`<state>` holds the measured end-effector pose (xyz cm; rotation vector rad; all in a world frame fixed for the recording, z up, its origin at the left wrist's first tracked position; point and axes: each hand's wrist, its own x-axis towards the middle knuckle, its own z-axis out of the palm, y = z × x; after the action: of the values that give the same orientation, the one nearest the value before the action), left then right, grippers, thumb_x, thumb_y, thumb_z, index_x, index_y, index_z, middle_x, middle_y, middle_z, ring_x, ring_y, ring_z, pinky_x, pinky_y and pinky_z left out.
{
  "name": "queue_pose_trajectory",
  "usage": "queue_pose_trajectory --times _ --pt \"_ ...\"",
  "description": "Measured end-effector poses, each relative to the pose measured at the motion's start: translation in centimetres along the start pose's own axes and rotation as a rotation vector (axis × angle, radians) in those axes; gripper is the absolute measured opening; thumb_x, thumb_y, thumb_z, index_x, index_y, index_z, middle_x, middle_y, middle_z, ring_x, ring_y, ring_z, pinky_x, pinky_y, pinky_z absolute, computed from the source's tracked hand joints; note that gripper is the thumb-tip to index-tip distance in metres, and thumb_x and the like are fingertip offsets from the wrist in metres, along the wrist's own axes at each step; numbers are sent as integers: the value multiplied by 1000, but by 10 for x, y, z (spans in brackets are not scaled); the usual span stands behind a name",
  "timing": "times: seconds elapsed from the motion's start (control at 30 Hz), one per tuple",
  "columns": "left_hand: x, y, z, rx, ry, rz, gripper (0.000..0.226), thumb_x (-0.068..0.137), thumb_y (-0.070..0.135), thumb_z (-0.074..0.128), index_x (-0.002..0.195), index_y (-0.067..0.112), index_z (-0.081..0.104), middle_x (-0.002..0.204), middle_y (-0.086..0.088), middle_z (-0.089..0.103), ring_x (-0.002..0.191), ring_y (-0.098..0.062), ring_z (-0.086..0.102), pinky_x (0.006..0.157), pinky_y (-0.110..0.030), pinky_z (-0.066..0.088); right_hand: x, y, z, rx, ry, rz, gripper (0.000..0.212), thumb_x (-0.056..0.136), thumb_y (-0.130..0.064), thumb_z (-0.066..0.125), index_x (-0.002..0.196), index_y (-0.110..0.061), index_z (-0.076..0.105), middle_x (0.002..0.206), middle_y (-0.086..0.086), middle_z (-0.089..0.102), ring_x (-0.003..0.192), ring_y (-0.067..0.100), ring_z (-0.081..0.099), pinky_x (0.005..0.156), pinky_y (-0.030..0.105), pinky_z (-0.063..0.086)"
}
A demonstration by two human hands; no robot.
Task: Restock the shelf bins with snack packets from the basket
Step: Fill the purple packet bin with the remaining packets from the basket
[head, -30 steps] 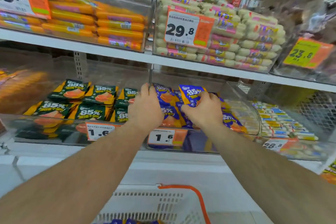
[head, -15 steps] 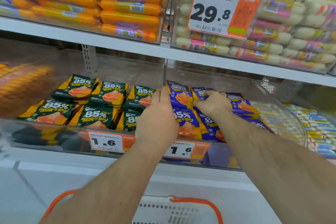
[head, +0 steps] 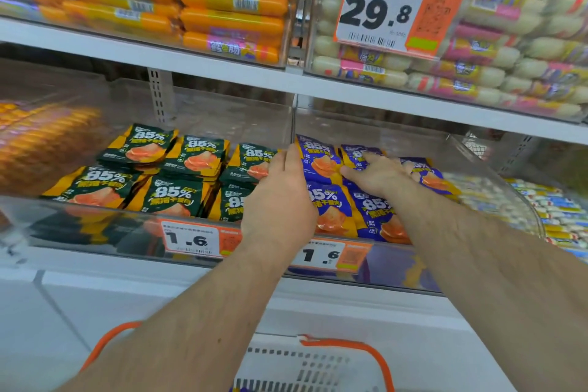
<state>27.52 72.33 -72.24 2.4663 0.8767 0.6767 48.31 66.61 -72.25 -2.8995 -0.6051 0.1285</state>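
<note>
Blue snack packets (head: 370, 213) marked 85% lie in rows in a clear shelf bin (head: 397, 267) on the lower shelf. My left hand (head: 280, 200) reaches into the bin's left side with straight fingers against the divider and the left edge of the blue packets. My right hand (head: 378, 173) lies flat on the back row of blue packets, fingers spread. Green packets (head: 171, 194) of the same kind fill the bin to the left. The white basket (head: 305, 366) with orange handles sits at the bottom, its contents hidden.
The upper shelf holds orange sausages (head: 229, 6) and pale sausages (head: 477, 73) behind a 29.8 price tag (head: 385, 6). Tags reading 1.6 (head: 194, 239) hang on the lower bins. A bin of small striped sticks (head: 541, 210) stands at the right.
The view has closed in on the lower shelf. My right hand set down the blue packet it held and now lies flat on the back row; my left hand stays at the divider.
</note>
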Motion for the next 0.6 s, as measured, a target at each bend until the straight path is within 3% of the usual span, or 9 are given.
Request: queue_pose_trajectory --times 0.17,0.33,0.4,0.5,0.6 --pt "1 -3 4 -58 47 39 77 85 15 62 150 19 22 154 -2 31 125 -26 51 89 -40 50 -25 -3 -13 50 266 -59 65 87 -69 48 138 -29 53 144 13 47 133 37 32 105 46 29" --pt "-4 -10 5 -274 241 189 56 81 10 59 136 7 52 143 -6 45 133 -22 39 111 -39 36 -74 -15 -19 313 645 -260 27 90 -35 56 105 -19 72 115 8 65 116 32 47 94 38 33" --pt "-10 -12 -1 -320 353 271 52 74 10 58 126 6 60 135 -10 52 126 -27 46 108 -46 38 -98 -22 -14 465 830 -384 20 82 -28 55 82 -17 71 93 6 68 97 34 55 84 38 37" --pt "-36 -18 -12 -282 495 445 44 66 6 59 110 6 66 119 -13 60 110 -31 55 97 -41 43 -142 -36 5 656 1036 -562 16 72 -22 52 62 -12 61 69 6 60 72 28 53 70 36 37" --pt "-80 -41 -8 -356 389 489 40 70 8 48 106 6 63 107 -11 61 100 -29 56 87 -38 45 -183 -46 46 875 977 -616 17 70 -19 51 60 -7 59 64 7 56 66 22 51 64 31 38"
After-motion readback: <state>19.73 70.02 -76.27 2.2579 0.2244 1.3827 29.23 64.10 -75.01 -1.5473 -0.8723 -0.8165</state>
